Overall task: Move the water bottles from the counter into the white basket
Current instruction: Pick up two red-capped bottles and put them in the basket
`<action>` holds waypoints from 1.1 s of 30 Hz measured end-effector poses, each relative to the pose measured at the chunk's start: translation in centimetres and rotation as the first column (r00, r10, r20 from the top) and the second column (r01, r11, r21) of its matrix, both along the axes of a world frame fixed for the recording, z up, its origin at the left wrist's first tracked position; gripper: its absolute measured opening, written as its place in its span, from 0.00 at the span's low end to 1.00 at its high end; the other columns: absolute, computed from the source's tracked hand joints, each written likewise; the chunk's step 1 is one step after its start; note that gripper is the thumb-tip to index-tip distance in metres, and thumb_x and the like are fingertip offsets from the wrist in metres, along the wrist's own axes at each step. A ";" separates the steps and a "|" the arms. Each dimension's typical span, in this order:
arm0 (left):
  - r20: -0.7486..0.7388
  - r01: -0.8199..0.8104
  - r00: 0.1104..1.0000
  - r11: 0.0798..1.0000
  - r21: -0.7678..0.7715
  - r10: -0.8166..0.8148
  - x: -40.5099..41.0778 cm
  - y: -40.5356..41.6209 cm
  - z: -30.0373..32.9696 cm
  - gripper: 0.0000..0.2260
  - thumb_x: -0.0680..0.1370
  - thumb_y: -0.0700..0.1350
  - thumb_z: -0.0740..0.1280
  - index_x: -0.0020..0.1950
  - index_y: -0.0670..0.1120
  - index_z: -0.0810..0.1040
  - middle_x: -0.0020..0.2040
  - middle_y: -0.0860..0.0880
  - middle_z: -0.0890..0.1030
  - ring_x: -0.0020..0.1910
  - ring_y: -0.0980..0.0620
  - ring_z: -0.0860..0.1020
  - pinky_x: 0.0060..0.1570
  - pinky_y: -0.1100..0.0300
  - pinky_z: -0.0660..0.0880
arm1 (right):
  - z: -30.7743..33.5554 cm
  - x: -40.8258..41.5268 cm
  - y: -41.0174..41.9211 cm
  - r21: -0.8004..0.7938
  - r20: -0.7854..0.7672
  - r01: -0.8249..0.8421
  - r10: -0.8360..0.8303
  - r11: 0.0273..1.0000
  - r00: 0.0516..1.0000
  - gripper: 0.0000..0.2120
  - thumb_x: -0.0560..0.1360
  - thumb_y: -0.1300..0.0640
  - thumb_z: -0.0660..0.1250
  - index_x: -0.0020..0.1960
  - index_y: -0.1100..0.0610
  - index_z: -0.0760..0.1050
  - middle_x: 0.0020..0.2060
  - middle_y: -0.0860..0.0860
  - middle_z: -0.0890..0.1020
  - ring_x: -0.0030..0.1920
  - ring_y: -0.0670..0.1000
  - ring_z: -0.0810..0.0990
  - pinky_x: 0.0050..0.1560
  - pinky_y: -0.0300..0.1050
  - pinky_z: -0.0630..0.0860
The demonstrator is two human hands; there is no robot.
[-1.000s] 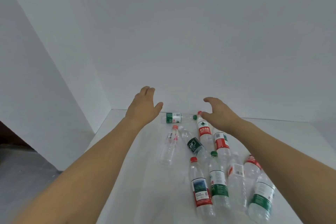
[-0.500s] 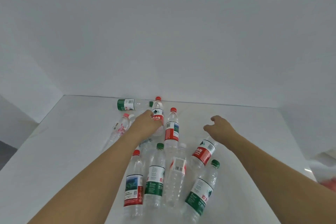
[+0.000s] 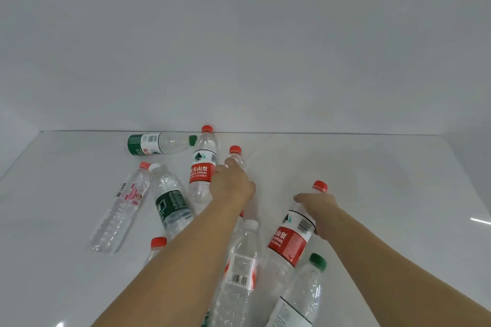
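Two hands down on bottles, so we judge this the grab step, nothing lifted yet. Our left hand (image 3: pixel 231 186) covers a red-capped bottle (image 3: pixel 235 151) at about 12 o'clock of the pile; fingers curl over its body, but we cannot tell if the grip is closed. Our right hand (image 3: pixel 317 211) lies over the shoulder of a red-label bottle (image 3: pixel 289 240) at 3 o'clock, thumb across the top, apparently closing on it; full wrap is hidden.

Other water bottles lie flat: a green-label one (image 3: pixel 156 143) at 11 o'clock by the wall, a pink-label one (image 3: pixel 121 206) at 9, a dark-label one (image 3: pixel 171 200) beside it, a barcode-label one (image 3: pixel 240 271) and a green-capped one (image 3: pixel 303 295) at 5–6.

The white basket isn't in view. Next move probably needs firm wraps, a lift clear of neighbours, then a turn to find the basket.

The counter (image 3: pixel 372 167) is glossy white, so loose bottles may roll. The plain white wall (image 3: pixel 239 48) meets it at 12.
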State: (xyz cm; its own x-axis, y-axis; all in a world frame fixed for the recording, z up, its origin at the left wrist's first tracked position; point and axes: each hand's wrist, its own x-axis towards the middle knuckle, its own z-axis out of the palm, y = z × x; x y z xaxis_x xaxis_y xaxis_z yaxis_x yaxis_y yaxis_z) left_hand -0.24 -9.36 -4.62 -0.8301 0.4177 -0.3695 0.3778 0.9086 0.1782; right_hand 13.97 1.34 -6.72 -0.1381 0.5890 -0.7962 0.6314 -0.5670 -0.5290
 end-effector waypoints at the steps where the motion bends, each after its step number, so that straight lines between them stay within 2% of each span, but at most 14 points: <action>1: -0.028 0.006 1.000 1.000 -0.024 -0.007 -0.2 0.3 -0.6 0.34 0.76 0.52 0.66 0.76 0.39 0.55 0.66 0.37 0.71 0.61 0.39 0.75 0.50 0.51 0.75 | -0.7 -0.2 0.1 -0.032 -0.015 0.022 -0.023 0.999 1.000 0.25 0.69 0.58 0.75 0.59 0.60 0.66 0.45 0.60 0.79 0.42 0.60 0.81 0.49 0.58 0.79; 4: -0.072 -0.021 0.997 0.999 -0.042 0.018 -0.8 0.6 -1.8 0.34 0.77 0.49 0.65 0.76 0.38 0.53 0.62 0.39 0.75 0.58 0.40 0.78 0.47 0.52 0.75 | -2.4 -0.9 0.2 -0.063 -0.032 0.036 -0.038 0.997 0.999 0.21 0.66 0.56 0.78 0.48 0.58 0.67 0.43 0.61 0.81 0.39 0.61 0.84 0.47 0.60 0.81; 6: -0.073 -0.038 0.997 0.999 -0.018 0.037 -1.1 0.6 -2.2 0.34 0.75 0.50 0.67 0.74 0.38 0.56 0.59 0.40 0.78 0.54 0.41 0.79 0.43 0.53 0.74 | -2.9 -1.5 -0.1 -0.052 -0.047 0.017 -0.020 0.998 0.999 0.23 0.62 0.55 0.80 0.45 0.57 0.67 0.45 0.61 0.81 0.40 0.62 0.84 0.47 0.60 0.81; 10: -0.034 -0.040 0.998 0.995 0.090 0.044 -1.4 0.3 -1.7 0.31 0.69 0.56 0.72 0.63 0.41 0.64 0.52 0.44 0.78 0.45 0.45 0.77 0.38 0.55 0.71 | -2.6 -1.9 -0.3 -0.041 -0.068 -0.003 0.000 0.999 0.998 0.28 0.58 0.54 0.79 0.53 0.59 0.69 0.46 0.60 0.81 0.42 0.62 0.83 0.48 0.60 0.81; 14: -0.039 -0.049 0.997 0.962 0.269 0.061 -1.4 -0.4 0.6 0.37 0.66 0.57 0.73 0.66 0.42 0.62 0.52 0.47 0.73 0.49 0.43 0.77 0.39 0.55 0.71 | -0.4 -1.7 -0.6 -0.046 -0.165 0.047 -0.053 0.998 0.985 0.30 0.62 0.58 0.78 0.58 0.59 0.67 0.46 0.59 0.80 0.40 0.60 0.82 0.36 0.52 0.79; 17: -0.020 -0.089 0.993 0.870 0.486 0.113 -0.5 -2.1 3.4 0.35 0.64 0.56 0.73 0.65 0.47 0.62 0.53 0.49 0.74 0.48 0.45 0.77 0.41 0.54 0.73 | 2.3 -1.3 -1.6 0.072 -0.292 -0.024 0.044 0.997 0.955 0.31 0.65 0.57 0.76 0.63 0.55 0.64 0.53 0.55 0.77 0.47 0.58 0.80 0.40 0.52 0.77; 19: 0.013 -0.151 0.983 0.767 0.623 0.182 0.8 -3.6 6.0 0.32 0.64 0.55 0.73 0.62 0.53 0.62 0.50 0.54 0.74 0.46 0.50 0.76 0.39 0.57 0.73 | 4.9 -0.7 -2.5 0.199 -0.336 -0.085 0.150 0.976 0.930 0.27 0.66 0.56 0.74 0.61 0.52 0.67 0.53 0.51 0.77 0.47 0.54 0.79 0.44 0.51 0.76; 20: 0.038 -0.180 0.976 0.700 0.691 0.213 1.7 -4.4 7.4 0.30 0.64 0.55 0.73 0.60 0.56 0.61 0.49 0.58 0.73 0.45 0.53 0.75 0.37 0.60 0.71 | 6.4 -0.3 -2.8 0.274 -0.343 -0.118 0.212 0.955 0.915 0.24 0.66 0.56 0.74 0.58 0.52 0.68 0.51 0.50 0.78 0.46 0.52 0.79 0.43 0.48 0.74; 23: 0.117 -0.252 0.952 0.508 0.824 0.281 4.6 -7.2 11.3 0.30 0.66 0.54 0.74 0.61 0.59 0.61 0.52 0.59 0.74 0.49 0.56 0.75 0.40 0.63 0.73 | 11.1 0.9 -3.9 0.531 -0.318 -0.207 0.419 0.822 0.850 0.16 0.66 0.54 0.72 0.51 0.49 0.70 0.45 0.49 0.78 0.43 0.48 0.78 0.38 0.43 0.71; 26: 0.161 -0.287 0.929 0.372 0.882 0.334 8.1 -10.9 15.4 0.30 0.65 0.52 0.76 0.61 0.61 0.63 0.55 0.60 0.75 0.54 0.58 0.77 0.47 0.59 0.77 | 16.9 2.9 -6.6 0.679 -0.346 -0.151 0.494 0.719 0.797 0.11 0.68 0.51 0.71 0.45 0.45 0.70 0.43 0.47 0.77 0.42 0.45 0.77 0.37 0.39 0.69; 29: 0.184 -0.302 0.918 0.320 0.898 0.350 10.9 -14.4 18.3 0.31 0.63 0.54 0.75 0.61 0.61 0.63 0.56 0.58 0.76 0.56 0.56 0.78 0.51 0.54 0.79 | 22.1 4.5 -9.8 0.679 -0.439 -0.095 0.507 0.728 0.742 0.07 0.71 0.47 0.69 0.44 0.46 0.71 0.39 0.44 0.79 0.38 0.43 0.79 0.36 0.37 0.69; 31: 0.158 -0.294 0.915 0.345 0.891 0.371 12.0 -16.6 20.0 0.32 0.61 0.56 0.75 0.60 0.62 0.63 0.55 0.60 0.74 0.55 0.53 0.78 0.50 0.54 0.79 | 24.7 5.2 -12.1 0.663 -0.502 -0.084 0.525 0.744 0.687 0.06 0.72 0.46 0.68 0.43 0.46 0.73 0.36 0.42 0.80 0.36 0.39 0.79 0.36 0.38 0.69; 33: 0.132 -0.283 0.912 0.365 0.887 0.388 12.6 -18.7 21.5 0.32 0.61 0.56 0.74 0.60 0.62 0.62 0.56 0.59 0.74 0.55 0.53 0.78 0.49 0.55 0.79 | 26.8 5.3 -14.6 0.650 -0.545 -0.080 0.537 0.756 0.644 0.07 0.72 0.45 0.68 0.42 0.47 0.74 0.37 0.43 0.80 0.37 0.41 0.79 0.40 0.40 0.70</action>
